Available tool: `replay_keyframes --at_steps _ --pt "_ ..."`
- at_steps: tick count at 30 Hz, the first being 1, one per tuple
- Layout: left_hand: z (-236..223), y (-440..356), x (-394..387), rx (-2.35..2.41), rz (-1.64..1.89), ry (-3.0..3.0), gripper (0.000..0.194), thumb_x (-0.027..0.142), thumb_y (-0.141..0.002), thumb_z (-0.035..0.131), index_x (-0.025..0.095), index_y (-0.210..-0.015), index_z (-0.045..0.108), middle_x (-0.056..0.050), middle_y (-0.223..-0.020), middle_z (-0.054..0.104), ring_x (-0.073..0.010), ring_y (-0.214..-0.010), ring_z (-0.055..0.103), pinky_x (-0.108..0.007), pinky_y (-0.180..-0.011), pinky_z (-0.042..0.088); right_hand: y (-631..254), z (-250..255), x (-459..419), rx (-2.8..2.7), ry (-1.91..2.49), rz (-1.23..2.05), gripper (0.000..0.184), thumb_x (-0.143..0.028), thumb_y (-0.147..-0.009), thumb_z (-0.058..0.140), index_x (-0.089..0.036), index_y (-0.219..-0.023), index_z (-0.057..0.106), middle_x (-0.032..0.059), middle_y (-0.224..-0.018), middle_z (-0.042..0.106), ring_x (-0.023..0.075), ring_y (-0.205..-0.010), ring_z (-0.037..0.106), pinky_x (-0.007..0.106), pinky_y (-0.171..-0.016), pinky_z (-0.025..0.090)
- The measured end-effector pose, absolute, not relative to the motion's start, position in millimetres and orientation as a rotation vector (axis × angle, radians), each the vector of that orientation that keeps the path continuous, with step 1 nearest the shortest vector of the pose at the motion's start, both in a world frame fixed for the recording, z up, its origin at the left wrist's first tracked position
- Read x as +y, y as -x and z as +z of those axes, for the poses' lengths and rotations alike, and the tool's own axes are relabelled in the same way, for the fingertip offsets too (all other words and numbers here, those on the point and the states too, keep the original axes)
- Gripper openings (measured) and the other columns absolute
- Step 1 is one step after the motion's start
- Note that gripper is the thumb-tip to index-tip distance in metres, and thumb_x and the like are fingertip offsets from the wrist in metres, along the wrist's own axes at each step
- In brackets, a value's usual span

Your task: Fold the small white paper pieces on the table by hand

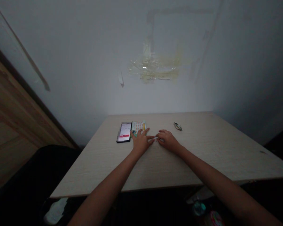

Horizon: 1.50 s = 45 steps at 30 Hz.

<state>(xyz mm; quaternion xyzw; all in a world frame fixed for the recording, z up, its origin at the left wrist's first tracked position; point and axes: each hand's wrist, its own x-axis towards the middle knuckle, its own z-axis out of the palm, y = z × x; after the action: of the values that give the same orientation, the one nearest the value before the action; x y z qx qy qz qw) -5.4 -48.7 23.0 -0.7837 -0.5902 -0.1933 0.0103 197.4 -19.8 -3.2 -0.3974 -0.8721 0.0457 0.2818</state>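
Logged from my remote view: along the far edge of the desk (202,163) sit a phone (124,132) and a printed card (138,126), just beside my left hand (141,141), its fingers spread. A small white piece (156,138) sits mid-desk, apparently pinched between both hands; my right hand (167,140) curls in. Further right, a foil wrapper (178,126). Risk: a loosened pinch could drop the piece — a slip left could nudge the phone.

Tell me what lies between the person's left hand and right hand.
In the head view, a small white piece, too small to identify, lies between the left hand and the right hand, and appears to touch both.
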Motion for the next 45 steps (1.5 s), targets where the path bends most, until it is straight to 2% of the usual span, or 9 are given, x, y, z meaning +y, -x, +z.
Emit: replay_keyframes --at_steps 7,13,15,19,27,32,37,42,45 --pt "16.8 5.9 -45.7 -1.785 -0.631 2.44 0.024 0.053 -0.086 0.061 0.05 -0.108 0.071 0.004 -0.15 0.048 -0.0383 -0.138 0.034 -0.078 -0.106 -0.006 -197.8 -7.1 -18.7 -2.324 1.053 0.198 0.013 -0.019 -0.087 0.06 -0.023 -0.093 0.07 0.0051 -0.112 0.071 0.0265 -0.124 0.051 0.044 -0.104 0.041" --pt "13.7 6.2 -42.8 -1.839 -0.673 2.456 0.027 0.051 -0.087 0.061 0.049 -0.113 0.069 0.003 -0.146 0.052 -0.0365 -0.137 0.035 -0.076 -0.108 -0.006 -200.9 -16.2 -11.0 -2.199 1.046 0.318 0.016 -0.021 -0.086 0.061 -0.022 -0.098 0.071 0.0069 -0.114 0.07 0.0236 -0.118 0.053 0.042 -0.103 0.042" --pt "13.6 5.8 -41.5 -1.839 -0.697 2.466 0.026 0.05 -0.086 0.063 0.048 -0.111 0.07 0.003 -0.144 0.053 -0.036 -0.137 0.035 -0.076 -0.108 -0.006 -202.7 -19.5 -8.0 -2.162 1.041 0.311 0.014 -0.024 -0.084 0.065 -0.021 -0.096 0.072 0.0081 -0.115 0.069 0.0235 -0.115 0.055 0.043 -0.103 0.041" --pt "13.8 4.1 -39.0 -1.851 -0.753 2.474 0.024 0.046 -0.085 0.066 0.042 -0.106 0.074 0.001 -0.143 0.055 -0.0344 -0.135 0.037 -0.075 -0.109 -0.004 -204.8 -25.0 -3.5 -2.088 1.126 0.258 0.026 -0.028 -0.079 0.072 -0.02 -0.104 0.073 0.0112 -0.115 0.067 0.0265 -0.115 0.054 0.045 -0.103 0.04" --pt "11.3 2.1 -36.0 -1.893 -0.848 2.474 0.018 0.041 -0.083 0.068 0.036 -0.098 0.076 -0.002 -0.138 0.059 -0.0343 -0.132 0.041 -0.074 -0.11 0.0 -203.0 -22.6 -3.0 -2.079 1.125 0.304 0.021 -0.027 -0.078 0.073 -0.02 -0.098 0.076 0.0099 -0.11 0.07 0.0264 -0.111 0.057 0.043 -0.103 0.04" --pt "12.3 0.4 -34.8 -1.935 -0.993 2.476 0.013 0.037 -0.083 0.069 0.031 -0.091 0.076 -0.004 -0.13 0.064 -0.0324 -0.128 0.047 -0.073 -0.111 0.001 -202.5 -11.7 -6.9 -2.026 1.125 0.425 0.019 -0.024 -0.074 0.075 -0.021 -0.093 0.076 0.0071 -0.098 0.073 0.0249 -0.103 0.062 0.041 -0.099 0.041" --pt "14.4 -2.1 -33.8 -2.02 -1.172 2.468 0.011 0.031 -0.084 0.067 0.027 -0.092 0.074 -0.005 -0.109 0.073 -0.0276 -0.116 0.057 -0.071 -0.112 -0.002 -200.3 -5.7 -10.9 -1.892 1.169 0.53 0.019 -0.025 -0.075 0.074 -0.019 -0.093 0.075 0.0064 -0.092 0.074 0.0227 -0.094 0.064 0.037 -0.09 0.046" --pt "16.1 -4.4 -33.4 -2.04 -1.275 2.506 0.011 0.03 -0.086 0.063 0.025 -0.087 0.073 -0.004 -0.096 0.076 -0.0245 -0.104 0.065 -0.066 -0.115 0.0 -198.7 -4.6 -10.9 -1.861 1.171 0.541 0.012 -0.029 -0.075 0.073 -0.019 -0.083 0.074 0.0065 -0.09 0.074 0.0231 -0.096 0.064 0.036 -0.09 0.045" --pt "18.5 -7.5 -35.8 -1.987 -1.338 2.521 0.01 0.028 -0.087 0.06 0.024 -0.088 0.07 -0.001 -0.093 0.076 -0.0218 -0.1 0.066 -0.063 -0.116 0.002 -198.0 -5.6 -10.3 -1.827 1.184 0.575 0.014 -0.028 -0.078 0.07 -0.018 -0.086 0.073 0.007 -0.09 0.073 0.0226 -0.092 0.065 0.036 -0.087 0.047"
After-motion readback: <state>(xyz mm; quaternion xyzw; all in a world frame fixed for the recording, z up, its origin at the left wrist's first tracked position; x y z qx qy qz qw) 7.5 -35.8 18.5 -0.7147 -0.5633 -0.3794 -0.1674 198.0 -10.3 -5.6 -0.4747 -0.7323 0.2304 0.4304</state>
